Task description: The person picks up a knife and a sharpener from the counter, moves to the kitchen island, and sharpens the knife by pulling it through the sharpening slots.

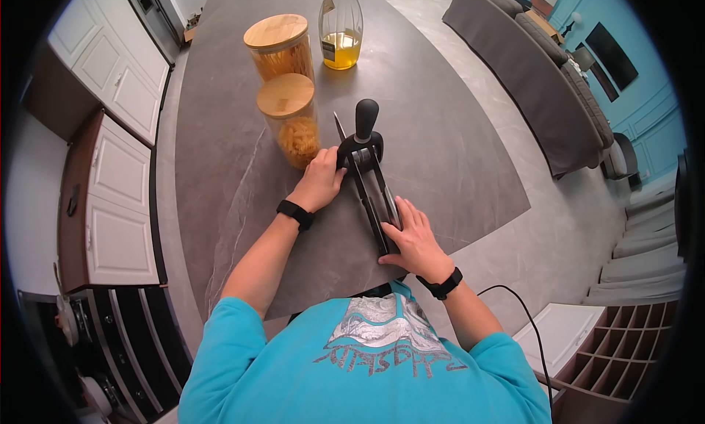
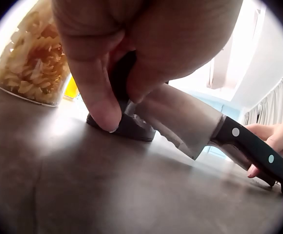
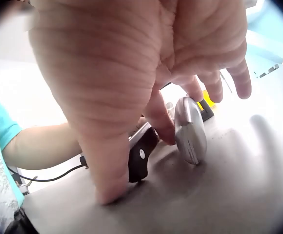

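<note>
A black knife sharpener (image 1: 366, 123) with an upright knob handle stands on the countertop. My left hand (image 1: 320, 180) grips its near left side, finger and thumb curled round the black body in the left wrist view. A black-handled knife (image 2: 261, 152) with silver rivets slants from the sharpener, handle end low at the counter. Beside it in the head view lies a second knife with a silver handle (image 3: 190, 131). My right hand (image 1: 422, 242) spreads over both handles, thumb at the counter by the black handle's end, index finger between the handles, other fingers beyond the silver one.
Left of the sharpener stands a lidded jar of spiral pasta (image 1: 297, 141), close to my left hand. A taller wooden-lidded jar (image 1: 277, 45) is behind it, with an oil bottle (image 1: 341, 38) farther back. The countertop (image 1: 470, 167) ends at a corner to the right.
</note>
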Motion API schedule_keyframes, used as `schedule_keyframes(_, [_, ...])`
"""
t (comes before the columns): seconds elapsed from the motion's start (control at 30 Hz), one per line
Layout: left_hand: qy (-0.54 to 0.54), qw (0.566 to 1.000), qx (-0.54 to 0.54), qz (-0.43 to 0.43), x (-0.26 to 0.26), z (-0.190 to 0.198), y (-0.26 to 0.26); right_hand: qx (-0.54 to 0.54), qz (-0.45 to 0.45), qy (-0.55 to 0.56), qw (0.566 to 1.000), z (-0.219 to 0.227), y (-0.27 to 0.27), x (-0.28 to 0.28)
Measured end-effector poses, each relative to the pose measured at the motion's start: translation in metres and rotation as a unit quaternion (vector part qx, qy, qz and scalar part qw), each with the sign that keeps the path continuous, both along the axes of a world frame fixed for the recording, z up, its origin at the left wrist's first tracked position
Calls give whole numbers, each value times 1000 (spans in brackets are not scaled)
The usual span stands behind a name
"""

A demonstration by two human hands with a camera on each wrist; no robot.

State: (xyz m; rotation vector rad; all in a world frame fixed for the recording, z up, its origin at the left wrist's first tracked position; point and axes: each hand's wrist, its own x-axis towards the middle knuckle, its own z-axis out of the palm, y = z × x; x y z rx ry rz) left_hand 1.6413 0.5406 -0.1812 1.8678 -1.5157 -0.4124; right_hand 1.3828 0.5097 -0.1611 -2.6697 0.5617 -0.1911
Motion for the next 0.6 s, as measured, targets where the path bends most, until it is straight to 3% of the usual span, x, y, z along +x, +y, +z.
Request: schedule_keyframes(0.6, [-32,999,15,11,1,1,1,-5,-19,-40,999,-11,5,0])
